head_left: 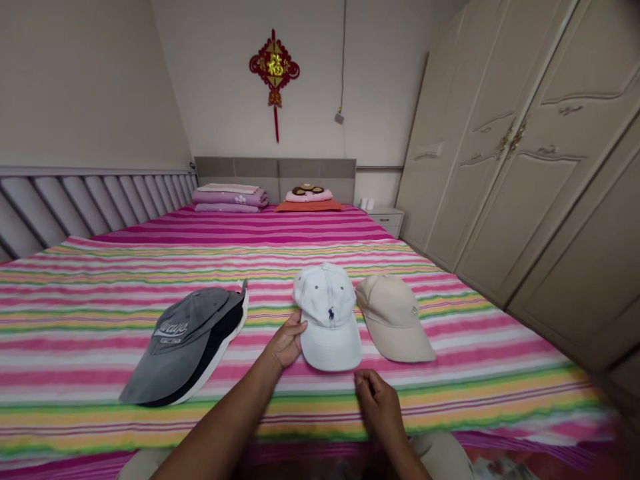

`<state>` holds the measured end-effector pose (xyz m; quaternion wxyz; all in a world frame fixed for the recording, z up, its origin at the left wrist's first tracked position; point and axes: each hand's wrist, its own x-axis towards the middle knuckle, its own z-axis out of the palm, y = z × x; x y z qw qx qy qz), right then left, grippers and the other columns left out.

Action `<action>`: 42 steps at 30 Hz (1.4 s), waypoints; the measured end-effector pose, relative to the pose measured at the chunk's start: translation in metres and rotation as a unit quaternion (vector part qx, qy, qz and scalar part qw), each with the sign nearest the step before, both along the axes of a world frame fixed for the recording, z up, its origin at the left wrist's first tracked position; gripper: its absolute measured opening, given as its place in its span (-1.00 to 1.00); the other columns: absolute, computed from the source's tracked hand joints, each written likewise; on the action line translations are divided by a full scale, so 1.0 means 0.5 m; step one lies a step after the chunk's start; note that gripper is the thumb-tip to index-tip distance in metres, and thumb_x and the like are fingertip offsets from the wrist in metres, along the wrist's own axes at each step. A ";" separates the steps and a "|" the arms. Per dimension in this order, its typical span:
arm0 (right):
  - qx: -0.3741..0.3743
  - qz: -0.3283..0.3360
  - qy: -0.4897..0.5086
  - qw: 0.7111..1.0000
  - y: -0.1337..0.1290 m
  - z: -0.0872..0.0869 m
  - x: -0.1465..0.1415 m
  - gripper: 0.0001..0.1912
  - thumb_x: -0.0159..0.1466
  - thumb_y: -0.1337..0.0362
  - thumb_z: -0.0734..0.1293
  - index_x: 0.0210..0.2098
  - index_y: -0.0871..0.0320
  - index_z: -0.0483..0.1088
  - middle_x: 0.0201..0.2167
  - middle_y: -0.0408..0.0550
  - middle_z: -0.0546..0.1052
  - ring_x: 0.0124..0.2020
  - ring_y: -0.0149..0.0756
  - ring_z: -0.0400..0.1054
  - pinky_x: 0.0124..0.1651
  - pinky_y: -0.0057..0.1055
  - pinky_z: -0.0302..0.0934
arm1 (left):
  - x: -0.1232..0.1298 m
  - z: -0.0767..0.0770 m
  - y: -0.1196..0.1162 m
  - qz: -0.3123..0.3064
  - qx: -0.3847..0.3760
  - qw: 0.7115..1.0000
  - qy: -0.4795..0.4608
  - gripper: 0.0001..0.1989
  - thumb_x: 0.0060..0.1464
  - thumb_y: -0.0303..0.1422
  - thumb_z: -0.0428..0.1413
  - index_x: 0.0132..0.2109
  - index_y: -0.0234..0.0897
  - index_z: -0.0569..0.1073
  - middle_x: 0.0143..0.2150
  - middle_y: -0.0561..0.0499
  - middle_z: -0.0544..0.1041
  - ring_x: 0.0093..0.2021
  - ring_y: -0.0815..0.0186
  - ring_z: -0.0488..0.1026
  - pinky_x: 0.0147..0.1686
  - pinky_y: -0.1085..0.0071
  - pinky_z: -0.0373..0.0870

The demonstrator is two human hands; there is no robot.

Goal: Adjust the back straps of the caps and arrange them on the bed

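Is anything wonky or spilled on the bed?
I see nothing spilled. Some caps sit crooked: the grey cap points off left and the beige cap off right, while the white cap in the left hand faces straight.

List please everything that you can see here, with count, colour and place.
white cap: one, centre
beige cap: one, right of centre
grey cap: one, left, topmost of stack
dark cap: one, beneath grey
white layer: one, beneath dark; type unclear
striped cover: one, multicoloured, on bed
sheet: one, magenta, farther back
folded bedding: purple and pink pile, far left
second pile: pink and orange, far centre
headboard: one, grey-brown, behind piles
hanging ornament: one, red-gold, wall
corded box: one, greyish, wall
nightstand: one, pale, beyond bed
wardrobe: one, beige, right
slatted rail: one, grey, left
left hand: one, on white cap
right hand: one, near its brim
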<state>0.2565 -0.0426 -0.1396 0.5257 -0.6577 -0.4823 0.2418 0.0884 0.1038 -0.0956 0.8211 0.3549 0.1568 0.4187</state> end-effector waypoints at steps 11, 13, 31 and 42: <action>-0.076 0.027 0.253 0.964 0.022 0.014 0.020 -0.65 0.05 0.08 0.22 -0.29 0.23 0.28 -0.62 -0.15 0.41 -0.76 -0.52 0.11 -0.73 -0.57 -0.16 | 0.044 -0.032 0.042 -0.011 -0.063 0.996 0.068 -0.45 -0.19 -0.65 0.09 0.03 -0.33 0.28 -0.27 -0.10 0.55 -0.28 0.26 0.49 -0.18 0.33 0.36; -0.083 0.027 0.281 0.956 0.024 0.024 0.023 -0.67 0.06 0.03 0.22 -0.42 0.22 0.28 -0.62 -0.14 0.41 -0.77 -0.56 0.09 -0.74 -0.60 -0.22 | 0.040 -0.026 0.038 -0.006 -0.073 0.994 0.086 -0.47 -0.20 -0.65 0.10 0.01 -0.35 0.30 -0.29 -0.10 0.55 -0.31 0.25 0.49 -0.21 0.31 0.37; -0.084 -0.039 0.333 0.938 0.055 0.045 0.005 -0.56 0.09 0.22 0.27 -0.08 0.24 0.12 -0.74 -0.22 0.39 -0.79 -0.47 0.19 -0.79 -0.65 -0.17 | 0.069 -0.043 -0.020 0.182 0.042 0.972 0.144 -0.31 -0.33 -0.45 0.27 0.04 -0.33 0.25 -0.02 -0.14 0.42 -0.07 0.20 0.37 -0.10 0.36 0.28; -0.061 -0.056 0.347 0.934 0.055 0.030 0.000 -0.49 0.03 0.20 0.31 -0.08 0.24 0.10 -0.78 -0.27 0.36 -0.82 -0.50 0.13 -0.80 -0.66 -0.15 | 0.070 -0.057 -0.023 0.166 0.080 0.970 0.160 -0.28 -0.32 -0.39 0.27 0.06 -0.35 0.23 -0.04 -0.16 0.44 -0.08 0.19 0.38 -0.14 0.36 0.31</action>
